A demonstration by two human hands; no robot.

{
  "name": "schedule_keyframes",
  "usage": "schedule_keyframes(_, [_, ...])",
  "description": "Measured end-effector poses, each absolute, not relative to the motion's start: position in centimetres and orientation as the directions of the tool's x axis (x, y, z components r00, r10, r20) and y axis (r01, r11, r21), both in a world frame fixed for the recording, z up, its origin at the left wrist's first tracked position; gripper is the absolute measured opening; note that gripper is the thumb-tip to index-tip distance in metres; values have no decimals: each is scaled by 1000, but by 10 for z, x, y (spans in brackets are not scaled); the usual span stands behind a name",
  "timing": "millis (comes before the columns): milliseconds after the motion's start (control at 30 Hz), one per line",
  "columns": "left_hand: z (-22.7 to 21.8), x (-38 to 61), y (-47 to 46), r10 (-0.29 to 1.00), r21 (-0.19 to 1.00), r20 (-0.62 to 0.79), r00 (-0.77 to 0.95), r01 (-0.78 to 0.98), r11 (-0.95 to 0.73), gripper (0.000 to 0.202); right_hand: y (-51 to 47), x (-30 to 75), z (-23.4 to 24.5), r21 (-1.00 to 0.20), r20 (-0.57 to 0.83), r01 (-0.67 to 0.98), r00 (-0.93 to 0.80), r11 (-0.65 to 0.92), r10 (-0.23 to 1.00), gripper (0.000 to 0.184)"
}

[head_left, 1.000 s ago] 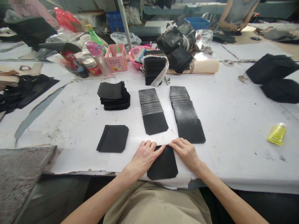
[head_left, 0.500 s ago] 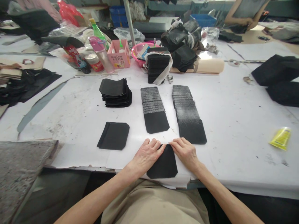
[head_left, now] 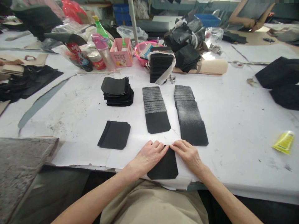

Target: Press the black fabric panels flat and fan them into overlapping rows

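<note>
A black leather-like piece (head_left: 163, 166) with cut corners lies flat at the table's front edge. My left hand (head_left: 150, 155) pinches its far edge, fingers pressed together. At the right end of that same edge, my right hand (head_left: 187, 153) presses with thumb and fingertips closed on it. The fingertips of both hands nearly meet. Beyond them lie two overlapping rows of similar pieces, a middle row (head_left: 157, 121) and a right row (head_left: 193, 132), their exposed strips greyish. To the left is a small flat pile of black pieces (head_left: 115, 135), with a taller stack (head_left: 118, 91) behind it.
A tied black bundle (head_left: 161, 67) stands at the back near a pink basin (head_left: 140, 49) and a pink box (head_left: 121, 53). A yellow tube (head_left: 283, 142) lies at right, black blocks (head_left: 277, 74) beyond it. Another person's hands (head_left: 252, 23) show at far right.
My left fingers have slid slightly right along the piece's far edge, closer to my right fingertips. The whole view has shifted a little; the piece stays in place.
</note>
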State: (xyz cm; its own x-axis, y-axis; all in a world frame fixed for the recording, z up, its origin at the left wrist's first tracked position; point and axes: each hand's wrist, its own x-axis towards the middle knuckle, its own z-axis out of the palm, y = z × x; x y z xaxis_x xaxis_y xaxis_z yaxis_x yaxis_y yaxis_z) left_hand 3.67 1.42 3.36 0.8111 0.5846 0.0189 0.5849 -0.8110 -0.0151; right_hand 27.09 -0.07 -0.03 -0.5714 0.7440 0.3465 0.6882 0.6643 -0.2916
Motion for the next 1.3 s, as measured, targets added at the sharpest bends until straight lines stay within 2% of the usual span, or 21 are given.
schedule_keyframes(200, [33,38,15,594,-3,17,804,594,-804,39,-7,273,-1,-380,305,715,-503,587,809,28])
schedule_keyframes(400, [31,38,12,608,-16,38,793,608,-793,40,-9,271,-3,-528,363,702,-323,478,874,31])
schedule_keyframes(567, [22,35,8,609,-21,91,788,613,-790,39,-7,266,3,-440,310,742,-403,505,861,34])
schedule_keyframes(767, [7,17,-9,609,11,225,761,623,-782,31,0,248,13,-318,252,844,-363,431,897,16])
schedule_keyframes(867, [-2,4,-21,635,65,292,715,648,-759,32,6,238,20,-282,174,883,-336,374,926,4])
schedule_keyframes(1033, [-7,-20,-38,709,192,341,618,692,-696,33,12,235,25,-290,100,897,-318,333,943,13])
schedule_keyframes(1200, [8,-28,-36,848,440,329,416,727,-527,33,10,239,26,-437,75,846,-304,306,950,14])
schedule_keyframes(1300, [22,-15,-24,873,467,360,329,746,-474,27,7,235,35,-564,99,753,-345,338,933,16])
